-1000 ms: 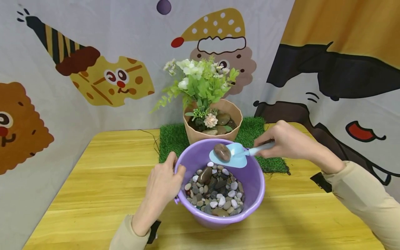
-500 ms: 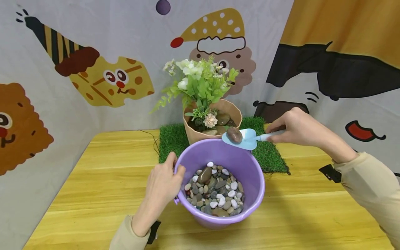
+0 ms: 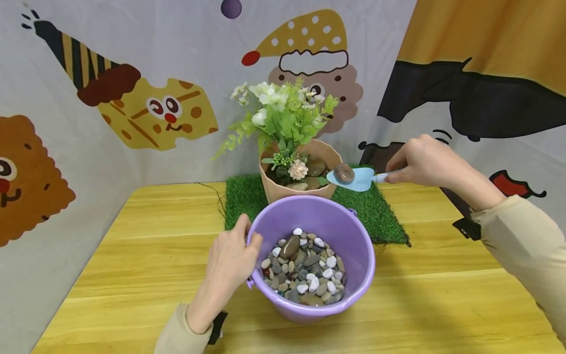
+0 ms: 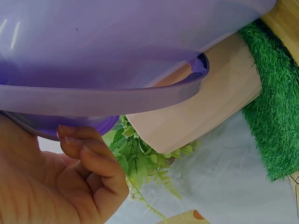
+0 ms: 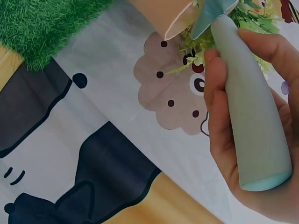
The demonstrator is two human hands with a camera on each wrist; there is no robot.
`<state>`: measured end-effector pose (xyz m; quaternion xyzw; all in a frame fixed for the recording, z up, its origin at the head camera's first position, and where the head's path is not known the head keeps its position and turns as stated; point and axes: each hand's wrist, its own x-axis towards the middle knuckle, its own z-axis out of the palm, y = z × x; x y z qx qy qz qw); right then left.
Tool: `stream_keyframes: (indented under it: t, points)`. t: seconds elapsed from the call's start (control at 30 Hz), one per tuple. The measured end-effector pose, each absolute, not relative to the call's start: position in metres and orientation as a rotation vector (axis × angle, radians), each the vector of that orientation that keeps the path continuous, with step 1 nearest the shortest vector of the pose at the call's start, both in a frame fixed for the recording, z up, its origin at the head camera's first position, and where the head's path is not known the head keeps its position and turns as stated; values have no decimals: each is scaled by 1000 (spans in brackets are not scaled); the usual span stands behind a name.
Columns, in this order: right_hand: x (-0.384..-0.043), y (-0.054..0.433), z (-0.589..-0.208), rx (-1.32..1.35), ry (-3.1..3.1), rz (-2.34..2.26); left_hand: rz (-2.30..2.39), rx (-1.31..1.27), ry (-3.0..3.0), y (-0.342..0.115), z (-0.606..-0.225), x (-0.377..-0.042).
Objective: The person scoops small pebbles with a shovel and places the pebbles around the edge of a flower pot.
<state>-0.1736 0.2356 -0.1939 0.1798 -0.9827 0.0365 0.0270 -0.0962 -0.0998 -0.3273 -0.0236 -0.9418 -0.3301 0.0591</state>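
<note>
A purple bucket (image 3: pixel 360 231) stands on the table, its bottom covered with small pebbles (image 3: pixel 305 275) and a few larger stones. My left hand (image 3: pixel 233 253) grips the bucket's left rim; the left wrist view shows its curled fingers (image 4: pixel 100 158) below the bucket's handle (image 4: pixel 140 100). My right hand (image 3: pixel 424 160) holds the grey-blue handle of a light blue toy shovel (image 3: pixel 363 180). One brown stone (image 3: pixel 344 173) rides on the blade. The blade's tip overlaps the right rim of a peach-coloured flowerpot (image 3: pixel 278 189) behind the bucket.
White and green artificial flowers (image 3: pixel 278 110) and several brown stones (image 3: pixel 315 167) are in the pot. Beneath it lies a green turf mat (image 3: pixel 384 221) on the yellow wooden table (image 3: pixel 155 246). A cartoon-printed cloth (image 3: pixel 177 39) hangs close behind.
My right hand has lifted the shovel with its stone from over the bucket, up and to the right, to beside the flowerpot's rim. The left hand stays on the bucket.
</note>
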Motion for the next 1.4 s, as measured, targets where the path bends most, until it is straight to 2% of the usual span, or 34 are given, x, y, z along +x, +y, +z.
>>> stream_keyframes:
  t: [0.77, 1.4]
  points:
    - [-187, 233, -176, 374, -3183, -100, -989, -69, -2866, -100, -326, -97]
    - [-180, 230, -172, 314, -3196, -133, -994, -64, -2853, -100, -326, -97]
